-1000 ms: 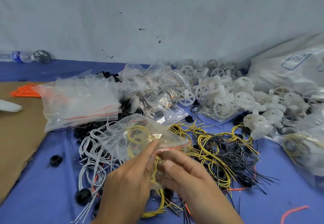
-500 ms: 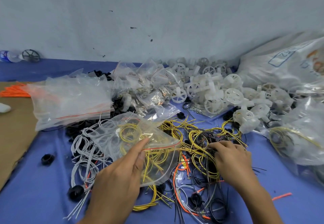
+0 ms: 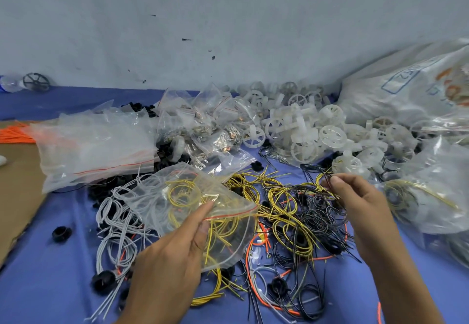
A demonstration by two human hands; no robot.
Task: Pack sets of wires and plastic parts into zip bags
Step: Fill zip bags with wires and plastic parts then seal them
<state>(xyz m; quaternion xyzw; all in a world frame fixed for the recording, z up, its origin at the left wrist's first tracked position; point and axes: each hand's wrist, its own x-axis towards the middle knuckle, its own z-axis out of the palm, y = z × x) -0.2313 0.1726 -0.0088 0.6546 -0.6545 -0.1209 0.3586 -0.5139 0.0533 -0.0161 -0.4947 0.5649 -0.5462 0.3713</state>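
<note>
Left hand [image 3: 172,255] pinches the bag [image 3: 182,196] at its red zip edge, thumb on top, fingers under; the bag lies just ahead of the hand with yellow loops inside. Right hand [image 3: 360,212] pinches a black wire [image 3: 314,171] at the fingertips, raised just above the black pile [image 3: 322,217] left of its palm.

Step looks like: pull one black wire, feed it into the bag. To do it well:
- lift slowly and shake it free, since the pile is tangled with yellow wires [image 3: 281,204] between the hands and neighbours will likely drag along
- spread the bag mouth with the left fingers first
- feed the coil in, not a loose end

Surface: blue cloth [image 3: 50,273], cardboard [image 3: 17,184] far left of the left hand, empty bags [image 3: 96,143] ahead of it, white wheels [image 3: 304,133] ahead of the right hand, sack [image 3: 406,90] beyond. Pale scuffed wall [image 3: 228,19] behind
</note>
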